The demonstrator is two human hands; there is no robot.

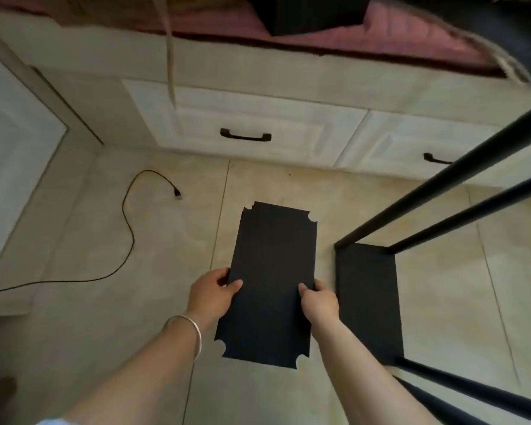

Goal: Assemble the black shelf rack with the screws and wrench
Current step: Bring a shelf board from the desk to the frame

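I hold a flat black shelf board (273,271) with notched corners over the tiled floor. A second board seems to lie under it, its corner showing at the far left. My left hand (213,294) grips the board's left edge, thumb on top. My right hand (319,299) grips the right edge the same way. To the right stands the black shelf rack (368,292), its bottom shelf on the floor and its black posts (442,185) rising toward the camera. No screws or wrench are in view.
A white cabinet with dark drawer handles (246,137) runs along the far side under a pink-covered bed (411,41). A black cable (129,228) snakes across the beige floor tiles at the left. A beige strap (170,62) hangs down from the bed.
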